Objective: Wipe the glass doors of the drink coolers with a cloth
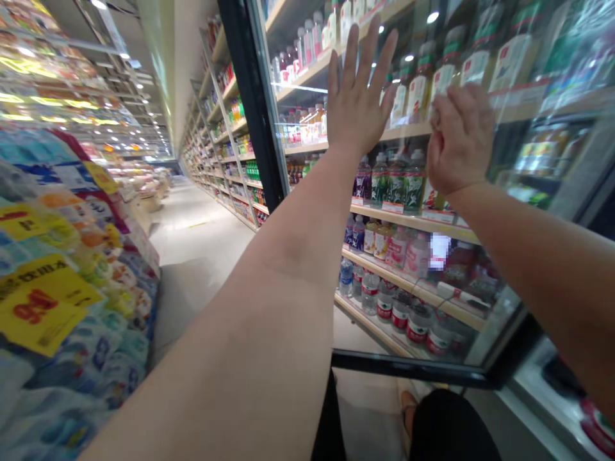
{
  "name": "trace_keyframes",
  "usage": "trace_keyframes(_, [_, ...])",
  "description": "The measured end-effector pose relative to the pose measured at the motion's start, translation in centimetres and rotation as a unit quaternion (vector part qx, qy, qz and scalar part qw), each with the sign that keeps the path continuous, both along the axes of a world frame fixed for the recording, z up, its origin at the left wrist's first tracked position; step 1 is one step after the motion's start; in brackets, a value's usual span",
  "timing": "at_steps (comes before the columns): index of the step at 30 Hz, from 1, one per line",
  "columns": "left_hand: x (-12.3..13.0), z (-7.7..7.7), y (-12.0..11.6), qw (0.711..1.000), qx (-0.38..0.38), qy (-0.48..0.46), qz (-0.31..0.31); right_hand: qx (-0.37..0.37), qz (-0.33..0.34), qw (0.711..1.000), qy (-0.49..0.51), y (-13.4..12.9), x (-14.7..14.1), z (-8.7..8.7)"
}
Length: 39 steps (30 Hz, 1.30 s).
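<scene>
My left hand (358,102) is raised with its fingers spread, against or just in front of the glass door (408,362) of a drinks cooler. To its right my right hand (461,137) is also up by the glass, its fingers curled together; whatever they may hold is hidden. Through the pane show rows of bottles: tall ones with white labels (418,89) behind the hands, dark bottles (396,182) below them, and water bottles with red labels (401,310) on the lowest shelf. The door stands at an angle, its black frame around the glass.
At the left is a stack of wrapped bottle packs (110,256) with yellow price signs (45,304). An aisle floor (192,250) runs away beside long stocked shelves (235,147). My knee (449,426) and a foot (408,410) show below the door.
</scene>
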<state>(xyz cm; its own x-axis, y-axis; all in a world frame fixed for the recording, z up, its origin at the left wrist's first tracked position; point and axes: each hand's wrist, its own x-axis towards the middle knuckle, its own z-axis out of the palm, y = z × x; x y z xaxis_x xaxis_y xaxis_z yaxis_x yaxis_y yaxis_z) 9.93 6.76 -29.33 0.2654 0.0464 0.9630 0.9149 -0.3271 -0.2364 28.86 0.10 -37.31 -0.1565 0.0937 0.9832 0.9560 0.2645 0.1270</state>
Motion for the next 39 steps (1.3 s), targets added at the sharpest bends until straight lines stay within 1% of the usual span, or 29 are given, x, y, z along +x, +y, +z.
trace_keyframes(2, [-0.2,0.2,-0.4,0.999,-0.024,-0.002,-0.021,0.031,-0.013,0.999,0.023,0.2,0.2,0.0])
trace_keyframes(3, [-0.3,0.3,-0.7,0.999,-0.038,0.000,-0.035,0.031,-0.015,0.999,0.011,0.3,0.3,0.0])
trace_keyframes(5, [-0.9,0.2,-1.4,0.996,-0.069,0.006,-0.064,0.004,-0.006,0.999,-0.049,0.3,0.1,-0.1])
trace_keyframes(7, [-1.9,-0.4,-1.9,0.990,-0.101,0.036,-0.086,-0.019,0.005,0.994,-0.111,0.2,-0.3,-0.1])
trace_keyframes(8, [-2.4,-0.9,-2.0,0.987,-0.112,0.056,-0.096,-0.020,0.006,0.993,-0.120,0.1,-0.4,-0.1])
trace_keyframes(10, [-3.5,-2.2,-2.1,0.983,-0.126,0.077,-0.111,0.013,-0.008,0.997,-0.078,0.2,-0.6,-0.1])
trace_keyframes(12, [-4.3,-3.8,-1.9,0.981,-0.136,0.062,-0.120,0.059,-0.023,0.998,-0.005,0.4,-0.5,-0.1])
trace_keyframes(13, [-4.5,-4.6,-1.8,0.981,-0.139,0.049,-0.123,0.074,-0.024,0.997,0.018,0.5,-0.4,-0.2])
trace_keyframes(14, [-4.7,-5.2,-1.7,0.982,-0.139,0.040,-0.122,0.080,-0.020,0.996,0.019,0.5,-0.2,-0.3])
trace_keyframes(16, [-4.9,-6.2,-1.7,0.984,-0.137,0.033,-0.112,0.062,-0.007,0.997,-0.040,0.6,0.1,-0.6])
trace_keyframes(18, [-4.8,-6.7,-1.8,0.986,-0.125,0.034,-0.101,0.039,0.003,0.992,-0.117,0.6,0.2,-0.9])
trace_keyframes(19, [-4.8,-6.8,-1.8,0.988,-0.117,0.035,-0.098,0.034,0.004,0.990,-0.138,0.6,0.2,-1.0])
trace_keyframes(20, [-4.8,-6.9,-1.8,0.989,-0.110,0.036,-0.096,0.033,0.003,0.990,-0.137,0.7,0.2,-0.9])
trace_keyframes(21, [-4.8,-6.9,-1.8,0.990,-0.103,0.036,-0.095,0.038,0.000,0.993,-0.114,0.9,0.0,-0.7])
trace_keyframes(23, [-4.8,-6.8,-1.6,0.990,-0.092,0.038,-0.096,0.062,-0.006,0.998,-0.010,1.3,-0.4,0.4])
trace_keyframes(25, [-4.9,-6.8,-1.4,0.991,-0.086,0.041,-0.095,0.092,-0.013,0.990,0.104,1.9,-1.1,2.1])
trace_keyframes(26, [-4.9,-6.8,-1.4,0.991,-0.084,0.042,-0.093,0.098,-0.013,0.987,0.125,2.2,-1.4,3.1])
trace_keyframes(27, [-4.9,-6.9,-1.3,0.992,-0.082,0.044,-0.090,0.091,-0.009,0.990,0.106,2.4,-1.7,4.0])
trace_keyframes(29, [-4.8,-6.9,-1.3,0.992,-0.077,0.045,-0.087,0.040,0.007,0.999,-0.020,2.6,-1.9,5.6])
trace_keyframes(30, [-4.8,-6.9,-1.3,0.992,-0.074,0.045,-0.088,0.013,0.013,0.997,-0.078,2.6,-1.9,6.2])
trace_keyframes(31, [-4.8,-7.0,-1.3,0.992,-0.073,0.045,-0.092,-0.003,0.015,0.994,-0.105,2.7,-1.8,6.6])
trace_keyframes(32, [-4.8,-7.0,-1.3,0.992,-0.072,0.044,-0.096,-0.004,0.009,0.996,-0.090,2.7,-1.6,6.8])
trace_keyframes(33, [-4.8,-7.0,-1.3,0.991,-0.073,0.041,-0.102,0.010,-0.002,0.999,-0.043,2.6,-1.4,6.9])
trace_keyframes(35, [-4.7,-7.1,-1.1,0.990,-0.077,0.035,-0.113,0.047,-0.025,0.997,0.053,2.5,-1.2,6.4])
trace_keyframes(36, [-4.7,-7.1,-1.1,0.989,-0.080,0.032,-0.119,0.057,-0.030,0.996,0.063,2.3,-1.2,5.9])
trace_keyframes(37, [-4.7,-7.1,-1.1,0.988,-0.082,0.030,-0.124,0.055,-0.027,0.997,0.043,2.1,-1.3,5.3])
trace_keyframes(39, [-4.7,-7.1,-1.1,0.987,-0.088,0.030,-0.127,0.024,-0.009,0.999,-0.047,1.6,-1.5,3.9])
